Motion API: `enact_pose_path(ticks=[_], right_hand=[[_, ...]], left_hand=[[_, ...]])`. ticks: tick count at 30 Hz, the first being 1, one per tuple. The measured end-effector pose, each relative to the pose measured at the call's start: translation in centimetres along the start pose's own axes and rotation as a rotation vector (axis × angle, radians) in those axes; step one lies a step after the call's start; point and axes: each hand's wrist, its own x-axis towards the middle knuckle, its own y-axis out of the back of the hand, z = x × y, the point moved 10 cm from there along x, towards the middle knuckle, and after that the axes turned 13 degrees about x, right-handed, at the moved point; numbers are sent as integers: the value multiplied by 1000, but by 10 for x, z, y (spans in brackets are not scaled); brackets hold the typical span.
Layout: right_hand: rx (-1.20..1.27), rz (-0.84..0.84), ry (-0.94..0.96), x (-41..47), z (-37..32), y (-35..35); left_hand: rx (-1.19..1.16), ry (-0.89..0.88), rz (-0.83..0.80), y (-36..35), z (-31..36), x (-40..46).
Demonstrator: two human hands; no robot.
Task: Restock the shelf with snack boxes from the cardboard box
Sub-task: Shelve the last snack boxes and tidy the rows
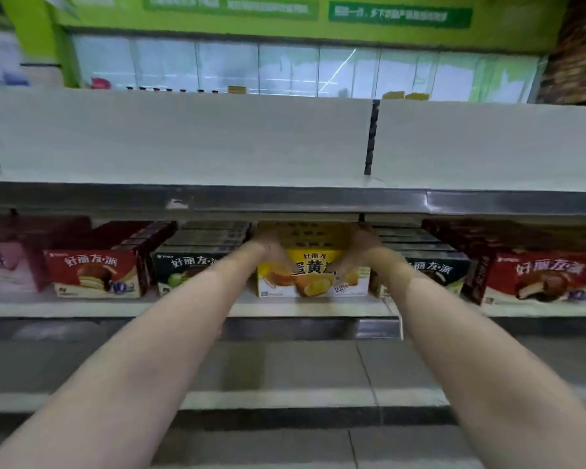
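Observation:
A yellow snack box (313, 277) with an egg-yolk pie picture stands in the middle of the lower shelf (305, 308), with more yellow boxes behind it. My left hand (271, 247) grips its left side and my right hand (359, 247) grips its right side, both arms stretched under the shelf above. The image is blurred, so the fingers are hard to make out. The cardboard box is out of view.
Dark green snack boxes (190, 269) and red ones (95, 274) sit left of the yellow box; more green (430, 265) and red boxes (545, 279) sit right. A pink box (4, 269) is far left. The upper shelf board (183, 140) overhangs. Grey floor tiles lie below.

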Motion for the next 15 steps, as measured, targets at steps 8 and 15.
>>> enact_pose_path(ticks=[8, 15], right_hand=[[82, -165, -38, 10, 16, -9], [171, -134, 24, 10, 8, -13]], left_hand=[[-34, 64, -93, -3, -4, 3], [-71, 127, -107, -4, -16, -1]])
